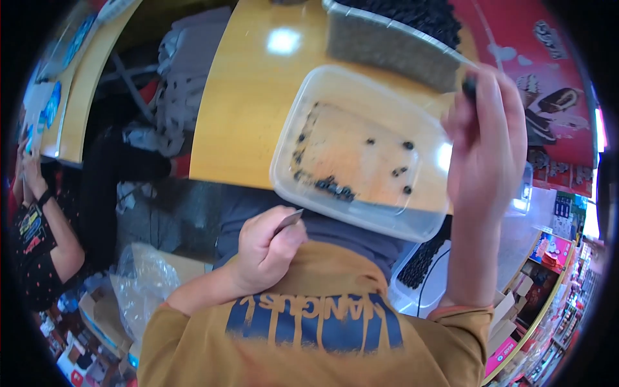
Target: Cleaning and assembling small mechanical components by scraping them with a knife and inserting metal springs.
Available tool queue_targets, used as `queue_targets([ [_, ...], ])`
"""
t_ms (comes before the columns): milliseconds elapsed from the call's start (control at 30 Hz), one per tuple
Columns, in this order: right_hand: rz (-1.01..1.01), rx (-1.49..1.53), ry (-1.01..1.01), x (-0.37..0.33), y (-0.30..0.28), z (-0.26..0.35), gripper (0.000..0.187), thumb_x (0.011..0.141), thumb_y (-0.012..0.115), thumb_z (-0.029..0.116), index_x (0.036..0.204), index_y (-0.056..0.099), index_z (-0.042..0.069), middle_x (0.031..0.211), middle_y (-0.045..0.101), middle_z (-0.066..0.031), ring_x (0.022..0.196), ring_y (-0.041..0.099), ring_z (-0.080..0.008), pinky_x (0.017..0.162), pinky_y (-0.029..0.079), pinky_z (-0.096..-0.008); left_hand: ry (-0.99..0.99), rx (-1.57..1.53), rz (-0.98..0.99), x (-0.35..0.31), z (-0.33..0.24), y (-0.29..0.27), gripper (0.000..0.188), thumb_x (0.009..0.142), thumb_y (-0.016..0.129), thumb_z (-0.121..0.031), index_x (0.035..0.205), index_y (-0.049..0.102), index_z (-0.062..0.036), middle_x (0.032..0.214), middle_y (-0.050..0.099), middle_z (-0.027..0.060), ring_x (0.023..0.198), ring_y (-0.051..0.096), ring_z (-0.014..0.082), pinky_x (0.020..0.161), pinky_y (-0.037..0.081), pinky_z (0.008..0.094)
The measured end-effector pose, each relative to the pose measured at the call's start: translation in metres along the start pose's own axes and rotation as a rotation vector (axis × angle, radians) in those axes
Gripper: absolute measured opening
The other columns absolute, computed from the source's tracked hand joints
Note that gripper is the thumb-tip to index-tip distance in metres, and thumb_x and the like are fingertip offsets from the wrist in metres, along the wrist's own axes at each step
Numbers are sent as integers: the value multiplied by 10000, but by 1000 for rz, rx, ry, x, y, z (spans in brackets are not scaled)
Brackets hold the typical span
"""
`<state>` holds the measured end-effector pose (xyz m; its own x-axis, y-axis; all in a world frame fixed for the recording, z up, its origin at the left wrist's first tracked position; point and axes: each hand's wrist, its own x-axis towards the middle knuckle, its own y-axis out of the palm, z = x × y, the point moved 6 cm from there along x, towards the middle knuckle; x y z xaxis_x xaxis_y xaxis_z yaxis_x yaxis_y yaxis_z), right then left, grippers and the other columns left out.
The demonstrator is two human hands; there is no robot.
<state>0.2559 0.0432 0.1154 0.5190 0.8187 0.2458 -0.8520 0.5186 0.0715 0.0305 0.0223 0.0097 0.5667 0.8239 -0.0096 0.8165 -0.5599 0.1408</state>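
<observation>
On the desk (238, 122) was set a clear tub (412, 222), with a bin (393, 55) of black pieces (412, 16) toward its twelve o'clock. At seven, a thin flat blade (288, 221) was clamped by the left hand's (267, 250) fingers; at three, a small dark piece (469, 87) was pinched in the blurred right hand (490, 138).

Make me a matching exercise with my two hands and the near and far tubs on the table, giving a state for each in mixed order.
Column one:
1. Left hand
2. Right hand
3. Near tub
4. Far tub

Column two:
A. Heaped with black pieces
B. Blurred, small dark piece at its fingers
C. Gripping a flat, blade-like piece
D. Only scattered dark bits inside

Pairs: 1-C, 2-B, 3-D, 4-A
</observation>
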Motion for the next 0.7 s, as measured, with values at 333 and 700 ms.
queue_targets([
  [333, 169, -805, -281, 63, 9, -9, 320, 844, 568, 162, 1116, 502, 7, 959, 566, -41, 841, 513, -85, 743, 414, -201, -105, -78, -107, 7, 10, -21, 234, 887, 423, -168, 739, 482, 3, 577, 470, 11, 484, 415, 42, 439, 339, 188],
  [700, 1086, -960, 3, -66, 44, -107, 146, 747, 580, 106, 882, 575, 48, 794, 538, -129, 767, 554, -296, 644, 450, -380, -138, 3, -61, 18, 17, -17, 304, 933, 379, -257, 713, 415, -50, 555, 391, -2, 449, 346, 61, 433, 301, 205],
])
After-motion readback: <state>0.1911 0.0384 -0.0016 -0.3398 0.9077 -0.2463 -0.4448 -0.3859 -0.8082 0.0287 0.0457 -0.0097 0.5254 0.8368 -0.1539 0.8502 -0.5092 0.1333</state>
